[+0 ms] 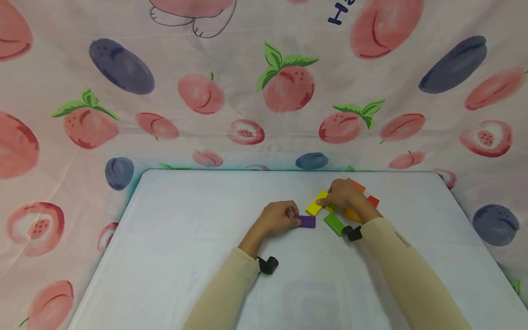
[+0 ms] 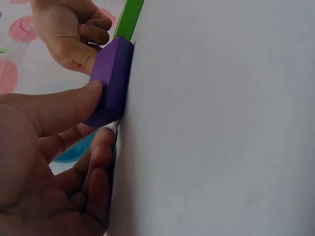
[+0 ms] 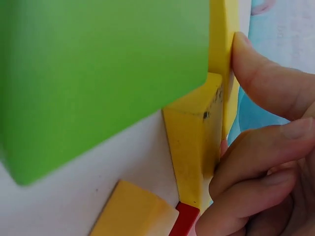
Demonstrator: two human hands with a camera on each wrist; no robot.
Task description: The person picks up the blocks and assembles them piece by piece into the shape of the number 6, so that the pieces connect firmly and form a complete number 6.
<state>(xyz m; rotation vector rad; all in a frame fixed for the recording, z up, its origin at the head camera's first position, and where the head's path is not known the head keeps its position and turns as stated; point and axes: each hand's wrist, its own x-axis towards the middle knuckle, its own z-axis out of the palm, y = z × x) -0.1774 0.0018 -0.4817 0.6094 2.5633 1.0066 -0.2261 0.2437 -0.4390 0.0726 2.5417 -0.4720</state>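
Note:
My left hand (image 1: 278, 216) pinches a purple block (image 1: 307, 222) at its left end, the thumb lying on its face in the left wrist view. The block lies flat on the white table. Up and to the right, my right hand (image 1: 343, 193) holds a bright yellow block (image 1: 314, 209), its thumb against the block's side. Its curled fingers come right beside a darker yellow block (image 3: 189, 142), which is partly hidden under the hand in the head view. A green block (image 1: 334, 223) lies slanted between the purple block and the right wrist.
Around the right hand lie an orange block (image 1: 356, 184), a red block (image 1: 373, 201) and an amber piece (image 1: 351, 215), partly covered by the hand and forearm. The white table (image 1: 165, 238) meets a fruit-patterned cloth (image 1: 247, 59) at its back edge.

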